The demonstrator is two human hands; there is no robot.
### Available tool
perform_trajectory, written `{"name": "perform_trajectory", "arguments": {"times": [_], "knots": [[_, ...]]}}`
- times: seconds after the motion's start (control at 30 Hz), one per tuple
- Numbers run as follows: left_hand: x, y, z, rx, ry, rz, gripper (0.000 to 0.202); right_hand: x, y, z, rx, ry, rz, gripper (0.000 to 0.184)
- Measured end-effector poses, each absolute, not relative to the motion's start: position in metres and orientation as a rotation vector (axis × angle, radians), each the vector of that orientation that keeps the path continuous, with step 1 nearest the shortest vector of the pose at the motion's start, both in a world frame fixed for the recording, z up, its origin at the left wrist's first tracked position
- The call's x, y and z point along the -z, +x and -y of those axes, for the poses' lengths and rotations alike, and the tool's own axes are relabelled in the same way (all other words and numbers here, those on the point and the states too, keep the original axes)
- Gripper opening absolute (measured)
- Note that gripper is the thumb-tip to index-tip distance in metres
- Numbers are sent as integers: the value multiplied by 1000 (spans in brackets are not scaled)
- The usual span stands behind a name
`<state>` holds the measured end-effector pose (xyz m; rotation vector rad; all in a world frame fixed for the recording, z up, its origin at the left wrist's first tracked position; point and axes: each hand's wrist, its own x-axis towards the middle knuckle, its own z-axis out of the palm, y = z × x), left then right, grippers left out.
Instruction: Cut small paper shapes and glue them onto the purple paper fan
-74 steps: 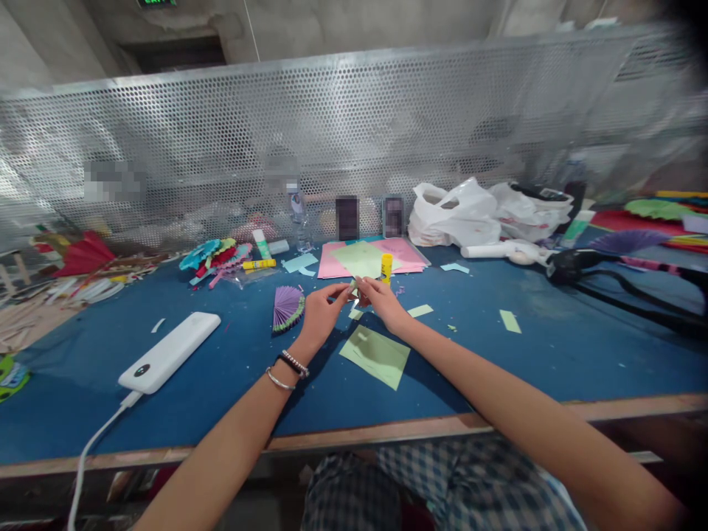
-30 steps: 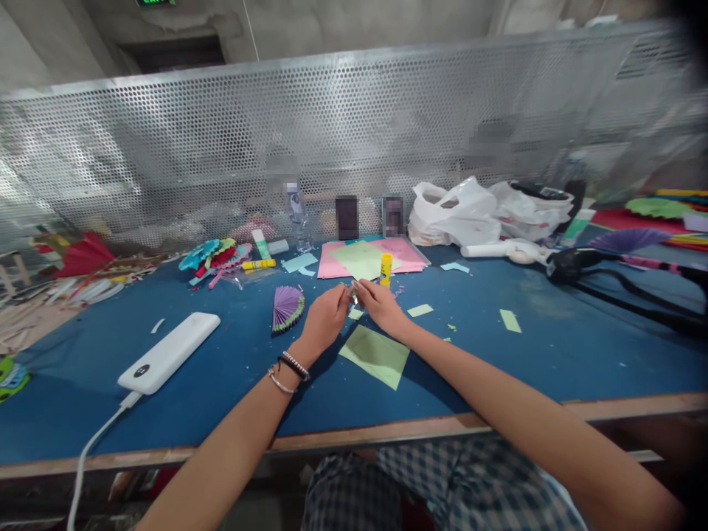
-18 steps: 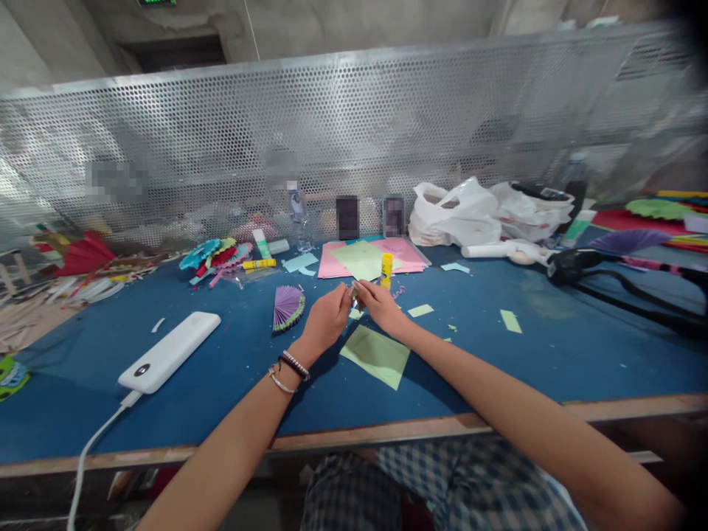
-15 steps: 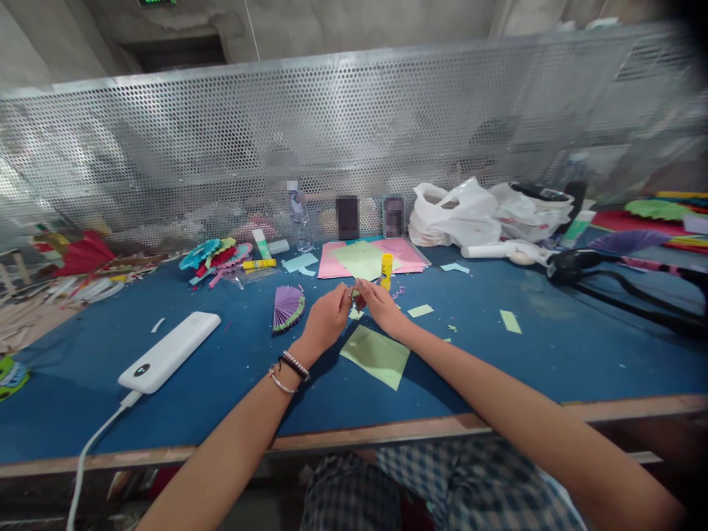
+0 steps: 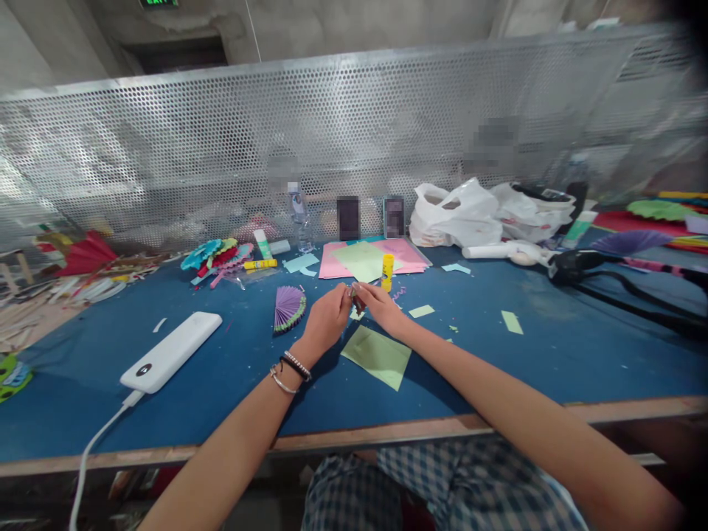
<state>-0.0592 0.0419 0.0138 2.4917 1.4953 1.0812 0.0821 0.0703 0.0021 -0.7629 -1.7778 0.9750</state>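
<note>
Left hand (image 5: pixel 327 316) and right hand (image 5: pixel 386 310) meet at the fingertips, both pinched on a small green paper piece (image 5: pixel 353 293), mostly hidden by fingers, over the blue tabletop (image 5: pixel 248 413). Green paper sheet (image 5: pixel 379 357) lies flat, nearer the wearer. Yellow glue stick (image 5: pixel 387 273) upright just beyond right hand. Purple folded-paper fan (image 5: pixel 288 308), green-trimmed edge, flat left of left hand. Pink paper sheets (image 5: pixel 412 257) behind, light green sheet (image 5: pixel 357 259) on top. White power bank (image 5: pixel 171 352) far left, white cable (image 5: pixel 82 472) plugged in. Green strip (image 5: pixel 512 322) well off right.
</note>
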Motion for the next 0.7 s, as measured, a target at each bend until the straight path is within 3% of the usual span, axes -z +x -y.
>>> {"name": "perform_trajectory", "arguments": {"times": [0.7], "knots": [[-20, -56, -36, -1175, 2242, -1251, 31, -4, 84, -67, -825, -839, 1799, 38]]}}
